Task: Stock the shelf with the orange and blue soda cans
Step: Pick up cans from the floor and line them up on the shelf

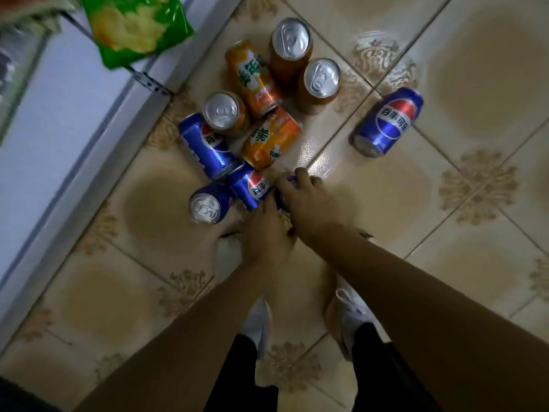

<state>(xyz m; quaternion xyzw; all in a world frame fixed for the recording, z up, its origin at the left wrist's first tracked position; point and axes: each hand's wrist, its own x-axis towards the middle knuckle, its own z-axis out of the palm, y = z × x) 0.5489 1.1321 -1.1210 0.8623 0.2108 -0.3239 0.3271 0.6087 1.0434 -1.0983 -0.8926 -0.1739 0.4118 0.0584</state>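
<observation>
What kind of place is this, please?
Probably a small shop, in the aisle beside a shelf unit: a chip bag hangs on it, and soda cans wait on the tiled floor for stocking.

My right hand [300, 200] covered most of a blue can [292, 180], only a sliver showing. My left hand's [267, 233] fingertips were hidden. The far-left chip bag [133, 28] and shelf [26, 55] ran off-frame, blurred.
</observation>
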